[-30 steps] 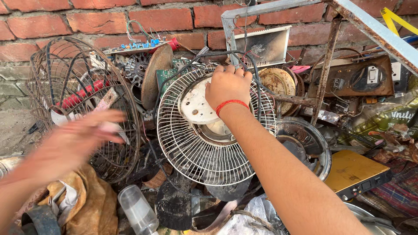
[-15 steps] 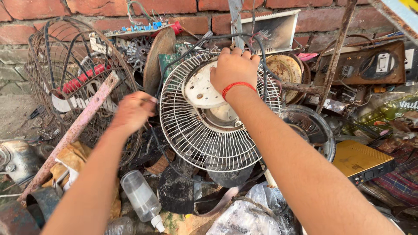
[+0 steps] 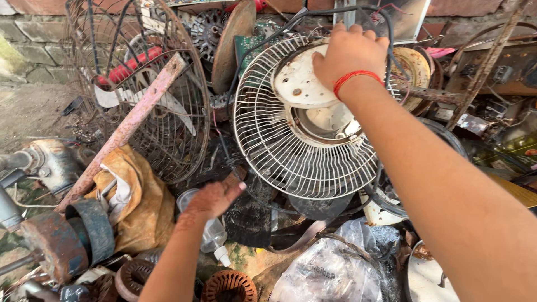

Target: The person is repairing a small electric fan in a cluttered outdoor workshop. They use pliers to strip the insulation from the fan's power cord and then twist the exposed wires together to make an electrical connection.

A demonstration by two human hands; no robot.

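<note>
Head view, only view available: my right hand [image 3: 348,55] sits on the top edge of the white wire fan guard [image 3: 302,120], fingers [image 3: 358,34] curled over the rim and the black cable [image 3: 313,17] that runs there; grip looks closed on the guard. Guard stands tilted against the scrap heap by the brick wall [image 3: 33,33], its round white centre plate [image 3: 299,78] just under my palm

My left hand [image 3: 212,198] is low in the pile, fingers loosely bent with the tips apart, holding nothing that I can see. It hovers over a clear plastic bottle [image 3: 215,237], beside dark metal scrap; I cannot tell whether it touches either

To the left: a rusty wire cage [image 3: 156,134] with a pink bar [image 3: 128,123] leaning across it, a yellow cloth [image 3: 140,196] below. A clear plastic bag [image 3: 330,268] lies at the bottom

Risk, my judgement: the cable is looped over the guard, so any pull could snag and drag loose scrap down. Rusty wire ends and sharp sheet edges sit near the bare left fingers; a cut is likely if that hand pushes deeper
</note>
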